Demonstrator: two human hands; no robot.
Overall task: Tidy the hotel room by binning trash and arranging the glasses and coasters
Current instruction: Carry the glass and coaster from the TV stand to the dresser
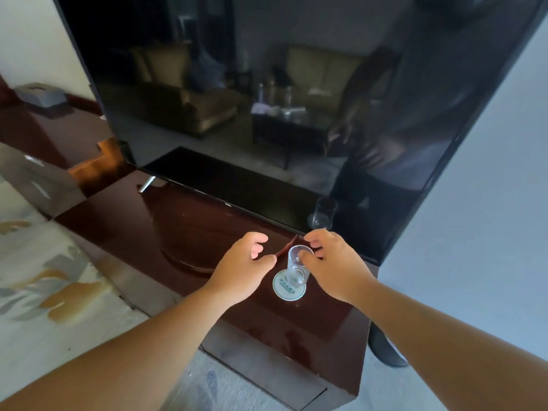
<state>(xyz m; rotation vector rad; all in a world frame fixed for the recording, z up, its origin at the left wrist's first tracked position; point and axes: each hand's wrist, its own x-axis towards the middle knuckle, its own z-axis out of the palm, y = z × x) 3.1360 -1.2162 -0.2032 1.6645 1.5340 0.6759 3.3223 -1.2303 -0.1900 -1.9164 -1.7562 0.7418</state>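
A clear glass (297, 266) stands upright on a round white coaster (285, 290) with green print, near the right end of the dark wood cabinet (296, 324). My right hand (335, 264) pinches the glass at its rim with thumb and fingers. My left hand (241, 269) is just left of the glass, with its thumb and curled fingers on the near rim of a round dark tray (189, 247). A second clear glass (323, 215) stands farther back by the television's lower edge.
A large black television (267, 99) fills the back of the cabinet, close behind the hands. A dark cylindrical object (385, 348) stands on the floor right of the cabinet. A grey tissue box (40, 94) sits far left. Patterned carpet (59, 277) lies at left.
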